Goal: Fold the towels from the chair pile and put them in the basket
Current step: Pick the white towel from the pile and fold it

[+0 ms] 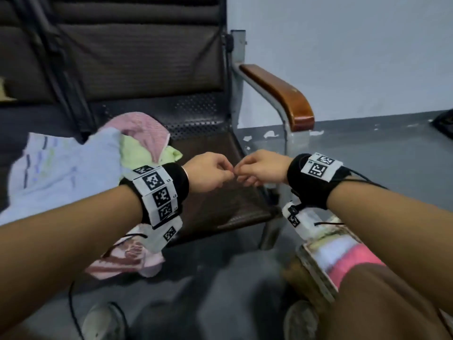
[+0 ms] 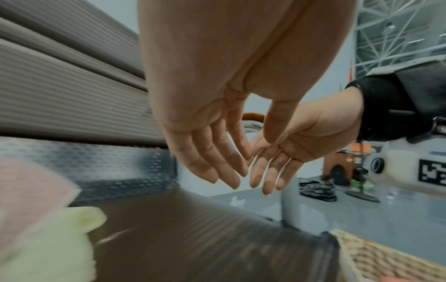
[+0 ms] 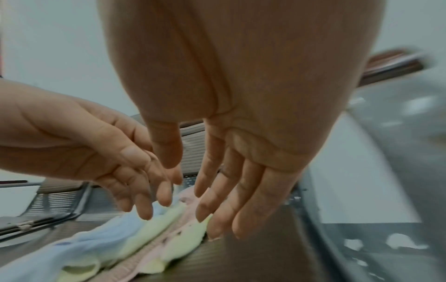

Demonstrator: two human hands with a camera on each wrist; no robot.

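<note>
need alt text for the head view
Two empty hands, left hand and right hand, meet fingertip to fingertip above a dark chair seat. A pile of towels lies at left; a basket sits at lower right.

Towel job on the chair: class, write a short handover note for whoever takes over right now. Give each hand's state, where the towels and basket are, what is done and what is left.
Left hand: holds nothing, fingers relaxed, over the bare part of the chair seat.
Right hand: holds nothing too, fingertips close to the left hand's.
Towel pile: blue, green and pink towels, unfolded, on the left of the seat.
Another pink cloth hangs below the left wrist; what it rests on is not clear.
Basket: on the floor at the right, with folded towels inside.
Done: some towels in the basket.
Left: fold the pile and put it in.
</note>
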